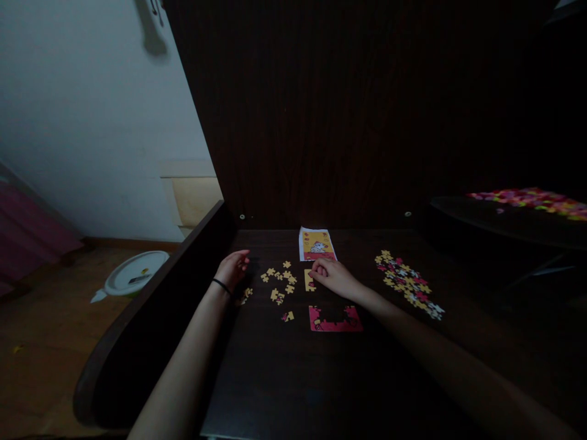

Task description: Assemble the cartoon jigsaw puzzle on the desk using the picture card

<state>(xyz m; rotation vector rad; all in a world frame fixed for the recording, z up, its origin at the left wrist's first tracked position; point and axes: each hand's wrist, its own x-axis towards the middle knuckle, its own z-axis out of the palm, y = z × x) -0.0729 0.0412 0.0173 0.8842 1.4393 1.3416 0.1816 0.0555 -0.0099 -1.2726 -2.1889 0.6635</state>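
Note:
My left hand [233,267] rests on the dark table [284,379] with fingers loosely curled, beside several loose yellow puzzle pieces [279,278]; nothing shows in it. My right hand [331,275] lies palm down with its fingertips pinched on a small yellow joined piece [309,280]. Just behind it lies the printed reference picture [317,244]. In front of my right wrist sits a joined red strip of puzzle [334,320].
A heap of mixed yellow, red and white pieces [408,283] lies at the right. A dark round stand with colourful pieces [532,200] is at the far right. The table's raised left edge [151,305] borders a wooden floor with a white lidded container [132,274].

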